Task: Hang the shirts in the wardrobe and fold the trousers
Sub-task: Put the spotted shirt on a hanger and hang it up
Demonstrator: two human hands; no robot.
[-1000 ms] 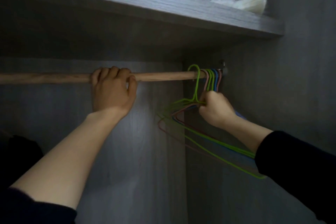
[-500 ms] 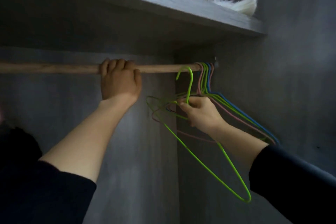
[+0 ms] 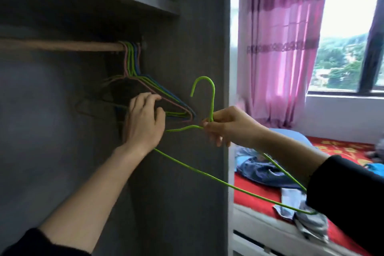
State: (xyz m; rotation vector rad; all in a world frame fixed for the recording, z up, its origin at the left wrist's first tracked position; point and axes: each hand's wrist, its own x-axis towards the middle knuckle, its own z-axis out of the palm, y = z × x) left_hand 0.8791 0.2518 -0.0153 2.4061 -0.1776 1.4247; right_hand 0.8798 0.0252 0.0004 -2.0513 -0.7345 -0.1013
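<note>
Head view, wardrobe (image 3: 197,48) interior.

- Change noted: half a second ago the green wire hanger (image 3: 212,104) was just off the wooden rod (image 3: 62,45). It is now carried clear of the wardrobe, towards 3 o'clock, with its hook upright.
- Right hand (image 3: 230,127): the hanger is pinched at the neck, where the hook meets the shoulders, between thumb and curled fingers. The lower bar is seen trailing down to 5 o'clock, past the dark sleeve.
- Left hand (image 3: 145,118): the rod, gripped a second ago, has been released. The hand is now lowered among the remaining hangers (image 3: 133,60), which are bunched at the rod's right end. The fingers are bent into the wires, touching them. Whether a wire is actually held cannot be told from behind the hand.
- Task's things: no shirt is on the rod or on the hanger yet. Clothes (image 3: 259,169), denim blue and pale grey, are seen lying on the red-covered bed (image 3: 342,149) at 4 o'clock, outside the wardrobe. Which pieces are shirts and which trousers cannot be told.
- Judgement: one hanger has been freed, so the fetching step looks done. A shirt would next have to be picked from the bed and threaded on. The left hand may be steadying the swinging bunch or reaching for a second hanger.
</note>
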